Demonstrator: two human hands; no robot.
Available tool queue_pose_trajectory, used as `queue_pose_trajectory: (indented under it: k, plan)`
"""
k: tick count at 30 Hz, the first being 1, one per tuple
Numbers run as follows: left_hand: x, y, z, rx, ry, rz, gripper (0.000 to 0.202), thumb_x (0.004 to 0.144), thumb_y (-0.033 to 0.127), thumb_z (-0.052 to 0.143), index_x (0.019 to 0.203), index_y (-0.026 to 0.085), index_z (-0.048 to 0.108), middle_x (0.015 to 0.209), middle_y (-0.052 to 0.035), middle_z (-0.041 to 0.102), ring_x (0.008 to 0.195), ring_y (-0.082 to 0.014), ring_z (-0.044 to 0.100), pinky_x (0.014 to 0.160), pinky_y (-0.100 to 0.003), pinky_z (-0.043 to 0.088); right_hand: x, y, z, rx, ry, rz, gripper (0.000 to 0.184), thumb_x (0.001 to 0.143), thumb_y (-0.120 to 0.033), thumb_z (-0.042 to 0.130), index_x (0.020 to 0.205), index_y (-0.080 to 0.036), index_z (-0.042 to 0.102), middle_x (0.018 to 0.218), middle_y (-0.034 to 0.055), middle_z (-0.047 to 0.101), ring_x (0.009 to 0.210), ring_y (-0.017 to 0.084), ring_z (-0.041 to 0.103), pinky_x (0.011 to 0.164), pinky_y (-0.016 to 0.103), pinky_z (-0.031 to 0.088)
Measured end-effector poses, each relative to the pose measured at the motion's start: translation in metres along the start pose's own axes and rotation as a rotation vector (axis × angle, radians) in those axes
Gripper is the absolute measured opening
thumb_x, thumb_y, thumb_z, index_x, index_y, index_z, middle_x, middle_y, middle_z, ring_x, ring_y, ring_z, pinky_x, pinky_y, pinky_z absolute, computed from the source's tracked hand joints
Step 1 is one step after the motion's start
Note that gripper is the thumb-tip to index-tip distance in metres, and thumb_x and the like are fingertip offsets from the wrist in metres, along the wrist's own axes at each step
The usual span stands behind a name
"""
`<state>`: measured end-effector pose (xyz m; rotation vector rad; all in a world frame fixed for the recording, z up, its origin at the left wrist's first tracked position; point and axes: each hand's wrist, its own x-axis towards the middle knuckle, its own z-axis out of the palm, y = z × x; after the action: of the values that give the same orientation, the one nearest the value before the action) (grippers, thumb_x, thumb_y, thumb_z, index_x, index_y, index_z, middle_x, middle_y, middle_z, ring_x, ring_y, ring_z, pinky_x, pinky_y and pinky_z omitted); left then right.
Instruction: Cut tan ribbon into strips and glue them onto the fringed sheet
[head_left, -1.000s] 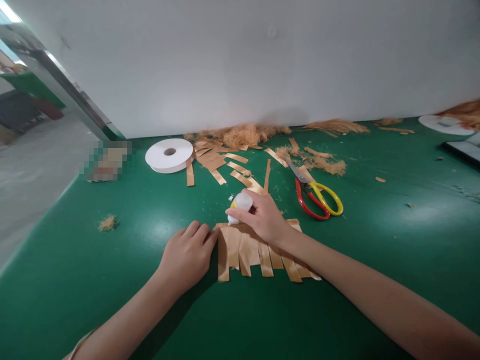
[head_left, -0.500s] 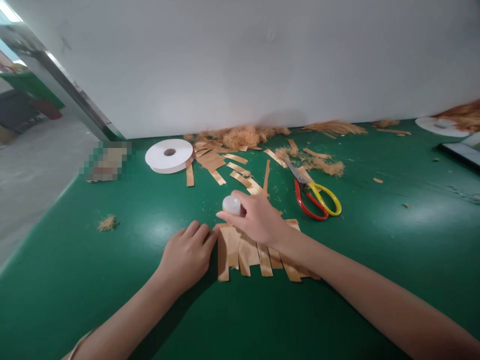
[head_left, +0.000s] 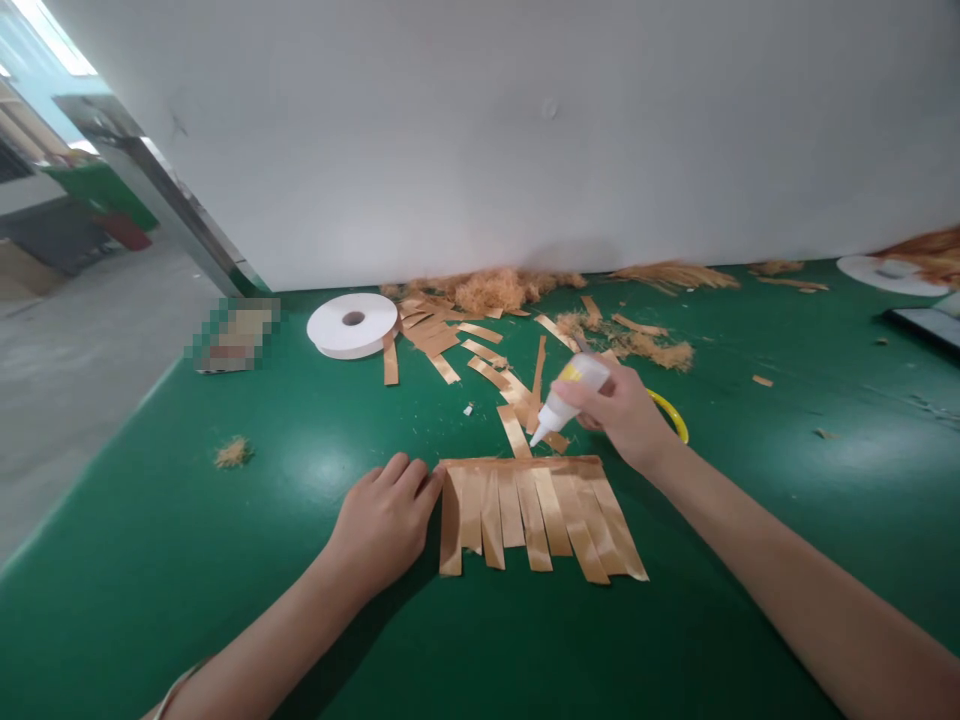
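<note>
A fringe of tan ribbon strips [head_left: 536,515], joined along its top edge, lies flat on the green table [head_left: 225,560]. My left hand [head_left: 386,520] rests palm down beside the fringe, fingertips touching its left upper corner, fingers together and stretched. My right hand [head_left: 626,412] is closed around a small white glue bottle [head_left: 566,398] with a yellow band. The bottle tilts down to the left, its nozzle tip hanging just above the fringe's top edge. The right hand hides most of the scissors.
A white tape roll [head_left: 352,325] lies at the back left. Loose ribbon strips [head_left: 450,340] and frayed tan scraps [head_left: 491,288] lie along the white wall. A yellow scissor handle [head_left: 673,418] shows behind my right hand. A white disc [head_left: 885,272] and a dark flat object [head_left: 926,322] sit far right.
My right hand lifted off the fringe and moved up and to the right with the bottle, turning its nozzle downward. The left hand stayed put. The camera tilted slightly.
</note>
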<state>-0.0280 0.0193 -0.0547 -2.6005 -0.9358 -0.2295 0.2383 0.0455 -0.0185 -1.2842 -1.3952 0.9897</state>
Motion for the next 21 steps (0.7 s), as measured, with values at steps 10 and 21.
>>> queue_pose_trajectory:
  k: [10, 21]
  plan:
    - [0.0, -0.002, -0.001, -0.086, -0.038, -0.069, 0.032, 0.082, 0.005, 0.038, 0.104, 0.012, 0.06, 0.075, -0.0078, 0.057, 0.073, -0.0214, 0.052, 0.056, -0.031, 0.045, 0.001, 0.017, -0.027, 0.637, -0.123, 0.262, 0.031, 0.063, -0.025, 0.072, 0.08, -0.024, 0.047, 0.093, 0.0011, 0.064, 0.074, 0.011, 0.06, 0.063, 0.024, 0.049]
    - [0.003, -0.001, -0.008, -1.063, 0.038, -0.783, 0.02, 0.079, 0.031, 0.059, 0.079, 0.02, 0.042, 0.064, 0.0061, 0.05, 0.053, -0.0081, 0.048, 0.049, -0.019, 0.039, 0.018, 0.045, -0.042, 0.112, -0.045, 0.136, 0.038, 0.075, -0.04, 0.063, 0.104, -0.022, 0.048, 0.109, 0.0069, 0.061, 0.109, 0.024, 0.053, 0.096, 0.044, 0.039]
